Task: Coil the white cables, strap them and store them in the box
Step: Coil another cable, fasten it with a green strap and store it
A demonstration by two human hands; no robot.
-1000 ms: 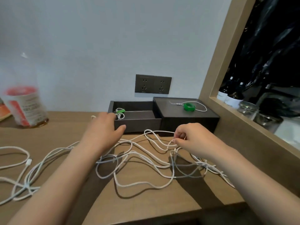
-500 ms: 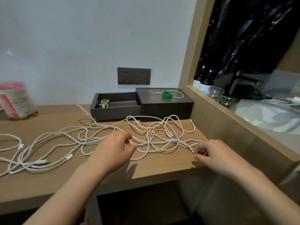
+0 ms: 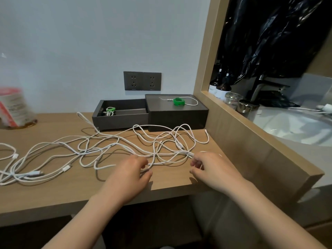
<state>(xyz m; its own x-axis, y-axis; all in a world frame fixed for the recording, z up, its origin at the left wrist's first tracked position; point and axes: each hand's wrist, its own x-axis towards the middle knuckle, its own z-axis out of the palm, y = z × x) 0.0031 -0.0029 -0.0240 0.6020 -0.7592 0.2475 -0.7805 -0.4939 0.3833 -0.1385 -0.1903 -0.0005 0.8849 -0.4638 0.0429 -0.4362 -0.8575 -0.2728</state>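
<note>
Several long white cables (image 3: 100, 150) lie tangled across the wooden table (image 3: 53, 193). My left hand (image 3: 131, 175) is near the front edge, its thumb and curled fingers pinching a strand of cable. My right hand (image 3: 213, 168) is to its right, fingers curled round the cable strands that run into it. Behind the tangle stands the dark box (image 3: 177, 114) with its drawer (image 3: 120, 121) pulled out to the left. A coiled white cable with a green strap (image 3: 110, 111) lies in the drawer. A green strap roll (image 3: 179, 101) and a thin white cord sit on the box top.
A wooden partition (image 3: 251, 141) closes off the table's right side, with bottles, jars and a sink behind it. A wall socket (image 3: 142, 81) is above the box. A red-labelled jar (image 3: 14, 106) stands at the far left. Loose cable plugs (image 3: 66, 168) lie at the left.
Both hands have come back from near the box to the table's front edge, dragging cable strands along. The right hand has since shifted a little left, away from the partition.
</note>
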